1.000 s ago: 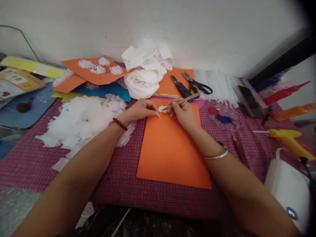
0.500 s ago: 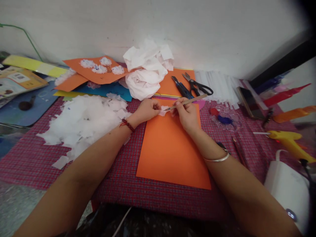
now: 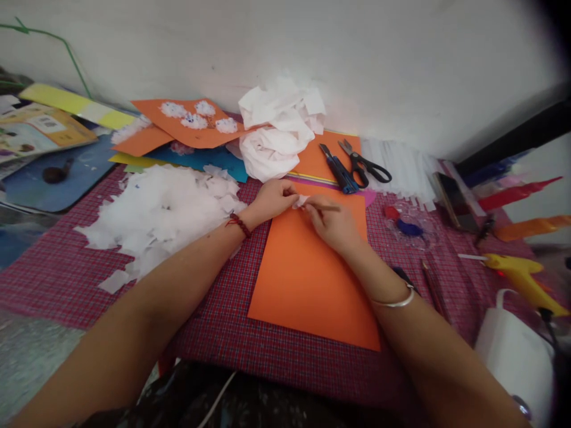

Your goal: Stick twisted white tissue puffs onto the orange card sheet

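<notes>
White tissue scrap (image 3: 300, 201), thin and limp, sits pinched between my two hands at the far edge of the orange card (image 3: 312, 267); my left hand (image 3: 275, 198) nips its left side; my right hand (image 3: 332, 223), closed round a slim stick (image 3: 329, 207), presses the right; it would tear easily, so fingertips only.

A paper sheet (image 3: 307, 279) lies mid-bench, both hands meeting at its far edge. Paper scraps (image 3: 156, 214) pile toward the left edge; scissors (image 3: 363, 163) lie behind, a glue gun (image 3: 517, 267) at the right edge.
</notes>
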A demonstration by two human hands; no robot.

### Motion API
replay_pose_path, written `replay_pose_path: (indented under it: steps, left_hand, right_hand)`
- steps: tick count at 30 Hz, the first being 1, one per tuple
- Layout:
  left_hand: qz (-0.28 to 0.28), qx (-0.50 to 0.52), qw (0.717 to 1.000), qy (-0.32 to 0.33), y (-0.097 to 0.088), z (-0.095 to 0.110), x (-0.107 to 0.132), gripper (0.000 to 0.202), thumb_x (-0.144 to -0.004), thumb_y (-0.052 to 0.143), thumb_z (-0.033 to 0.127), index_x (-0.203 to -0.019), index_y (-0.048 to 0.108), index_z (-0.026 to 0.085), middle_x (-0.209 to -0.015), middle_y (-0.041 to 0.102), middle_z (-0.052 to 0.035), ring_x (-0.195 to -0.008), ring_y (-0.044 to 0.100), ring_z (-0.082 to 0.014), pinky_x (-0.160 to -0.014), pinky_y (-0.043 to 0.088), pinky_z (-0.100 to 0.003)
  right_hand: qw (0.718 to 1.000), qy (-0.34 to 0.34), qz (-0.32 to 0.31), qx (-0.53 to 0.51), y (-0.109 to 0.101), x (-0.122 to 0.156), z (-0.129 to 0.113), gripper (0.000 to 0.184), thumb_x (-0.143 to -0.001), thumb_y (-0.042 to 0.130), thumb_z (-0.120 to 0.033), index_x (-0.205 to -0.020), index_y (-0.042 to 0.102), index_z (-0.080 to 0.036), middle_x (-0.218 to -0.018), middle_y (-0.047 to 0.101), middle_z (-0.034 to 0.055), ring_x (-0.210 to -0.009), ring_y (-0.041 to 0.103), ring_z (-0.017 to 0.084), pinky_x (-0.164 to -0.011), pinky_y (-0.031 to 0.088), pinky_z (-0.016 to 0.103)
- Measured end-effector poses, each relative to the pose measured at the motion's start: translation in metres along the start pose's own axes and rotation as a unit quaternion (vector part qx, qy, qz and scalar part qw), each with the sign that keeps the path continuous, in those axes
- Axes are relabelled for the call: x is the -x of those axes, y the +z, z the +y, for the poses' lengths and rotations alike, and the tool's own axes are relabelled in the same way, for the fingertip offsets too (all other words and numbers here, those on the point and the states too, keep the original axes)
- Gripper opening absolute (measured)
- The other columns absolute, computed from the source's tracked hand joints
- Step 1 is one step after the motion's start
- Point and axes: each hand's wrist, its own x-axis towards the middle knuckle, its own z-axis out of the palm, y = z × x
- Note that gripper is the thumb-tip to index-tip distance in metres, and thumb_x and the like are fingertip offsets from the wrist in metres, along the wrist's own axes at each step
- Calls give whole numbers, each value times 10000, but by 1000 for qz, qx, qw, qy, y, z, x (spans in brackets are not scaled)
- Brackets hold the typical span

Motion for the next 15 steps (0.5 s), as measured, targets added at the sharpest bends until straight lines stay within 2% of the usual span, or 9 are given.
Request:
replay_pose_path:
  steps: [4, 6, 8, 10, 12, 13, 15]
  left_hand:
    - [14, -11, 1000, 2, -2, 0, 1, 122, -743, 576, 176, -625, 584, 145, -630, 589, -2, -608, 488, -109, -565, 352, -242]
    - [11, -10, 1000, 2, -2, 0, 0, 115, -741, 571, 159, -627, 585, 145, -634, 589, -2, -613, 489, -110, -569, 355, -245]
    - [10, -6, 1000, 0, -3, 0, 1, 107, -731, 575, 143, -625, 587, 143, -635, 589, -2, -610, 487, -109, -566, 351, -247]
    - [8, 7, 1000, -7, -5, 2, 2, 97, -727, 576, 127, -633, 595, 141, -644, 595, -2, -609, 489, -106, -565, 349, -247]
    - [-2, 35, 999, -22, -8, 4, 3, 85, -733, 573, 112, -660, 608, 138, -649, 596, -1, -595, 483, -97, -556, 341, -243]
    - [-5, 56, 998, -32, -9, 5, 3, 81, -740, 571, 106, -678, 611, 139, -648, 592, 2, -581, 476, -90, -548, 336, -240]
    - [-6, 101, 993, -53, -14, 6, 2, 79, -754, 567, 92, -712, 612, 141, -634, 578, 9, -550, 463, -76, -532, 331, -233]
  right_hand:
    - [979, -71, -60, 182, -2, 2, -11, 228, -957, 435, -220, -982, 658, -182, -901, 679, 90, -715, 574, 175, -563, 309, 285]
    - [971, -90, -72, 208, -2, 3, -13, 213, -934, 445, -173, -955, 656, -183, -899, 669, 90, -710, 557, 168, -553, 287, 285]
    - [975, -92, -76, 187, -3, 4, -12, 198, -919, 457, -162, -927, 653, -189, -902, 664, 87, -695, 548, 159, -554, 299, 282]
    - [991, -69, -53, 101, -4, 4, -9, 173, -922, 472, -204, -900, 644, -198, -889, 665, 77, -690, 560, 155, -571, 349, 276]
    - [998, 0, 29, -52, -4, 2, -3, 185, -944, 466, -285, -870, 616, -207, -817, 659, 55, -669, 579, 150, -589, 413, 272]
    - [985, 53, 85, -142, -3, 1, 1, 208, -953, 457, -331, -853, 594, -211, -756, 645, 37, -633, 579, 144, -580, 438, 269]
    - [921, 168, 178, -302, -1, -3, 10, 254, -949, 461, -416, -812, 544, -219, -630, 592, -6, -519, 547, 124, -515, 452, 255]
